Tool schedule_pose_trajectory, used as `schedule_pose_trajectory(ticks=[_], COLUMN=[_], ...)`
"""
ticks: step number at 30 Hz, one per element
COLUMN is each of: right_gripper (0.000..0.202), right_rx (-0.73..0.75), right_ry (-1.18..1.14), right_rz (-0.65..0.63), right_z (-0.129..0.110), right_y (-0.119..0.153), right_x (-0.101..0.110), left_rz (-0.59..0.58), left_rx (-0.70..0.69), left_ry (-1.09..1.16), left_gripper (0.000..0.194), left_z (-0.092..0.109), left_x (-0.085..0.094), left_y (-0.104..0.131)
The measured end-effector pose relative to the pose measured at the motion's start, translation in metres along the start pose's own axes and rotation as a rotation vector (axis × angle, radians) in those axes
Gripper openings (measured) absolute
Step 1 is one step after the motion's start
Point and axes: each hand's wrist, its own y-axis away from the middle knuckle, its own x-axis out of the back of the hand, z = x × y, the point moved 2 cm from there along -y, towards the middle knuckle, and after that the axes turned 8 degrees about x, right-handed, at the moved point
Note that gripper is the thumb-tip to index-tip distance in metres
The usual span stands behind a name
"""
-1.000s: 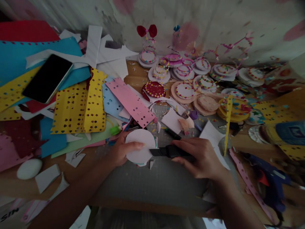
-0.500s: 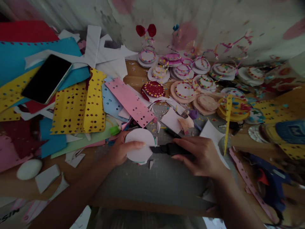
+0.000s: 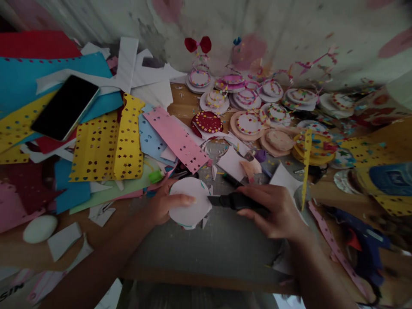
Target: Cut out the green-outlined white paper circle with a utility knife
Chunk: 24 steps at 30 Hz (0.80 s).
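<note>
Close in, on the grey mat (image 3: 206,244), the person's left hand (image 3: 165,201) presses down on a white paper circle (image 3: 189,201), thumb laid across its lower part and fingers curled under its left edge, so the hand is clamped on the disc. The right hand (image 3: 278,210) is wrapped tight round the black handle of a cutter (image 3: 236,201), whose tip points left and meets the circle's right edge. The circle thus lies between the two hands, touching both the left hand and the blade. Small white offcuts lie just below it.

To the right, near the right wrist, a blue glue gun (image 3: 363,244) lies on the table beside a pink punched strip (image 3: 334,246). To the left, a white oval pebble (image 3: 40,228) sits among scraps.

Further off, yellow punched sheets (image 3: 107,143) and a pink punched sheet (image 3: 177,137) overlap, with a dark phone (image 3: 66,107) resting on blue paper (image 3: 19,79). At the back, against the wall, stand rows of small decorated paper cakes (image 3: 249,122).
</note>
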Motion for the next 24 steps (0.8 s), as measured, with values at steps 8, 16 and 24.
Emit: schedule_pose_trajectory(ticks=[8, 16, 24], right_gripper=[0.035, 0.03, 0.04], right_rx=[0.021, -0.077, 0.079], right_ry=[0.01, 0.09, -0.086], right_rz=[-0.044, 0.072, -0.103], right_z=[-0.004, 0.009, -0.005], right_y=[-0.002, 0.004, -0.001], right_x=[-0.006, -0.001, -0.003], left_rz=[0.075, 0.052, 0.134], left_rx=[0.004, 0.077, 0.128], left_ry=[0.014, -0.003, 0.019], left_gripper=[0.029, 0.032, 0.039], left_z=[-0.004, -0.005, -0.001], left_x=[0.003, 0.0, 0.002], left_y=[-0.001, 0.006, 0.004])
